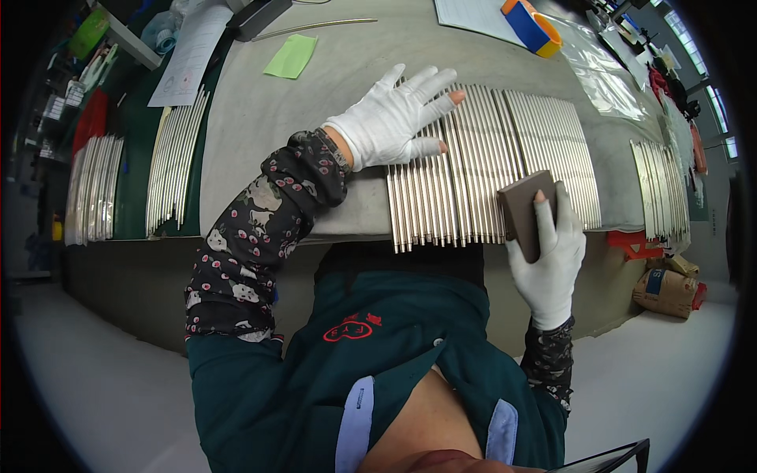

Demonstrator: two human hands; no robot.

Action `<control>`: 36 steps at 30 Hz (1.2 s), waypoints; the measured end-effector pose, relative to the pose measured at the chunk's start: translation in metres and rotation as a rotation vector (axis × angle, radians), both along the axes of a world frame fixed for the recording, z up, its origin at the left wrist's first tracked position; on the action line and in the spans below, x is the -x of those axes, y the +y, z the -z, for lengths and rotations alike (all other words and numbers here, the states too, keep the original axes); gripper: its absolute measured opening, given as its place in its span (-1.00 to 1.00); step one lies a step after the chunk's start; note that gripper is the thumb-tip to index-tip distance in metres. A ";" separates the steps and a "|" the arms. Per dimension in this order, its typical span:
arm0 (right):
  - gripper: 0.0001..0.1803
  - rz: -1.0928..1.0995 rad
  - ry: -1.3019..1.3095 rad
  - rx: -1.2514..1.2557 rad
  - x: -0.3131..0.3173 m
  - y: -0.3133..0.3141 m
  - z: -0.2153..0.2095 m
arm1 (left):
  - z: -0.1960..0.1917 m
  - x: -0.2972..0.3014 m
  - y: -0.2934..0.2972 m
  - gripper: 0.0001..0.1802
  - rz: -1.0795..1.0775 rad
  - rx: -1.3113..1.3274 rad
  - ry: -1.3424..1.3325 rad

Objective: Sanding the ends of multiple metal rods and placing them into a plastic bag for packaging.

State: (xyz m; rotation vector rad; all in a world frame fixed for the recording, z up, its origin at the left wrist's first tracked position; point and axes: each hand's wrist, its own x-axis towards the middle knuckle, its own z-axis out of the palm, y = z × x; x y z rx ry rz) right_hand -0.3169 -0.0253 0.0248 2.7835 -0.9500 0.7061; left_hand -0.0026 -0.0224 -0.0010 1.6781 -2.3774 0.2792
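A row of thin, shiny metal rods (pixel 482 169) lies side by side across the bench, their near ends at the front edge. My left hand (pixel 388 118), in a white glove with bare thumb and finger tips, rests spread over the far left part of the row. Wrapped around a flat grey-brown block (pixel 520 211) is my right hand (pixel 553 264), also gloved. The block sits tilted against the near right part of the row, where it covers some rods. Whether its underside touches them is hidden.
More rods (pixel 177 162) lie at the left, with another bundle (pixel 93 189) beyond them. A further bundle (pixel 661 189) is at the right edge. A green paper (pixel 291 57), a blue-and-orange tape roll (pixel 533 27) and plastic film (pixel 611 87) lie toward the back.
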 end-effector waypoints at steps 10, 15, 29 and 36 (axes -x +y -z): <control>-0.62 -0.745 0.180 0.044 -0.038 0.033 0.017 | 0.002 -0.048 0.002 -0.20 -0.082 -0.053 0.375; -0.62 -0.765 0.115 -0.021 -0.032 0.026 0.012 | -0.005 -0.026 0.016 -0.14 -0.044 -0.174 0.182; -0.54 -0.574 -0.105 0.064 0.023 -0.004 0.014 | -0.019 0.032 0.008 -0.20 0.228 -0.181 0.014; -0.13 0.060 -0.303 0.121 0.070 -0.081 0.001 | -0.017 0.037 -0.002 -0.20 0.247 -0.198 -0.078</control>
